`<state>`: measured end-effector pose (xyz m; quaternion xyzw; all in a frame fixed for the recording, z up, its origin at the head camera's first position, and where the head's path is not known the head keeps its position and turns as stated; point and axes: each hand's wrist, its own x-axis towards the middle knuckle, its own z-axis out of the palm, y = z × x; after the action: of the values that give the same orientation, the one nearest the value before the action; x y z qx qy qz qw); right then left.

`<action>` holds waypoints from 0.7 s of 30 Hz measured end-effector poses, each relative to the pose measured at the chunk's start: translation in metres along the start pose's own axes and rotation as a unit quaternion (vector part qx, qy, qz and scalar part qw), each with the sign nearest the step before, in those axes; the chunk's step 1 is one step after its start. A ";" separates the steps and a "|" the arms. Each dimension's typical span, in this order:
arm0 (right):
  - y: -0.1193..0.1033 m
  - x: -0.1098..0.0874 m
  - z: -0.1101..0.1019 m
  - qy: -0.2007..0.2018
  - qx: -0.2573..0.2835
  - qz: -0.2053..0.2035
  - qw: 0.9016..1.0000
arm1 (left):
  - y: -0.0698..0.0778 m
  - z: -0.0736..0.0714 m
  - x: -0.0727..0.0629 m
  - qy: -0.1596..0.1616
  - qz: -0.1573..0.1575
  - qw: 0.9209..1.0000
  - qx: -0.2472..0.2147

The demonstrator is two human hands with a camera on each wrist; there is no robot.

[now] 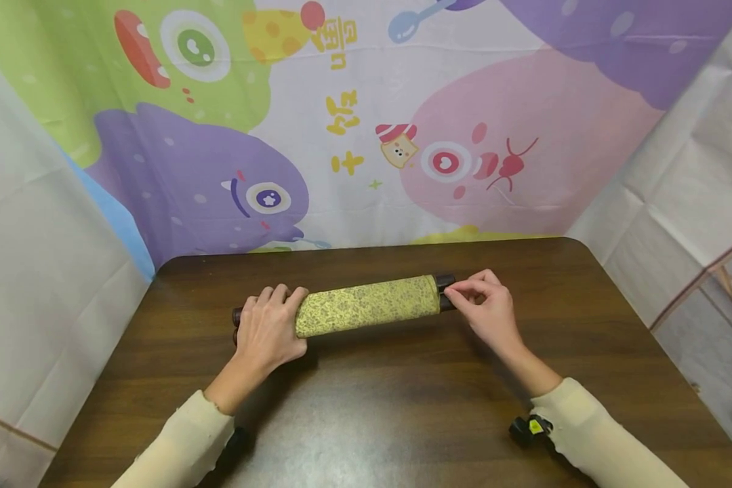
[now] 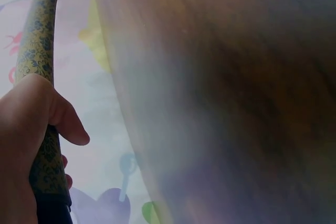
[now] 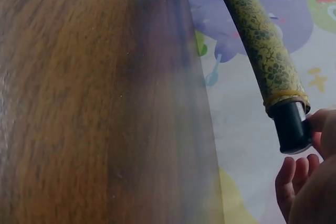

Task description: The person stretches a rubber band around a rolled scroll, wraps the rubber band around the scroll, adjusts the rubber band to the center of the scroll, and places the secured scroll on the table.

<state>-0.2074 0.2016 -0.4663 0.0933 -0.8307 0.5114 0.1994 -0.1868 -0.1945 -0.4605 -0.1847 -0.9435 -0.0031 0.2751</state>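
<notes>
A rolled scroll [image 1: 369, 305] covered in yellow-green floral brocade is held level, slightly higher at its right end, over the table. Dark rod ends [image 3: 292, 127] stick out of it in pairs, one above the other. My left hand [image 1: 271, 325] grips the scroll near its left end, fingers over the far side and thumb on the near side. At the opposite end my right hand [image 1: 488, 308] has thumb and index fingertip together at the rod ends, pinching there, its other fingers loosely curled. A thin yellow band [image 3: 283, 95] edges the brocade at that end.
The brown wooden table [image 1: 366, 407] has rounded far corners. Behind it hangs a cloth [image 1: 354, 203] printed with cartoon monsters, and pale sheets [image 1: 677, 203] line both sides. A small black device [image 1: 527, 430] sits by my right cuff.
</notes>
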 end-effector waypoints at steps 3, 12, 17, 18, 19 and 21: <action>-0.001 -0.001 0.000 -0.007 -0.007 0.008 1.000 | 0.002 0.000 0.001 0.004 0.004 1.000 0.005; -0.002 -0.004 0.001 -0.036 -0.016 0.044 0.998 | 0.007 0.000 0.002 0.007 0.017 1.000 0.008; -0.001 -0.005 0.000 -0.053 -0.020 0.048 0.997 | 0.008 -0.002 0.002 0.013 0.022 1.000 0.014; 0.000 -0.005 0.000 -0.057 -0.021 0.048 0.997 | 0.008 -0.002 0.002 0.014 0.022 1.000 0.015; 0.000 -0.005 0.000 -0.061 -0.020 0.048 0.997 | 0.008 -0.002 0.002 0.015 0.022 1.000 0.016; 0.000 -0.005 0.000 -0.069 -0.021 0.047 0.996 | 0.009 -0.002 0.002 0.016 0.022 0.999 0.016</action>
<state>-0.2025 0.2016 -0.4680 0.0848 -0.8563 0.4954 0.1188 -0.1841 -0.1862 -0.4585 -0.2011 -0.9345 0.0153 0.2934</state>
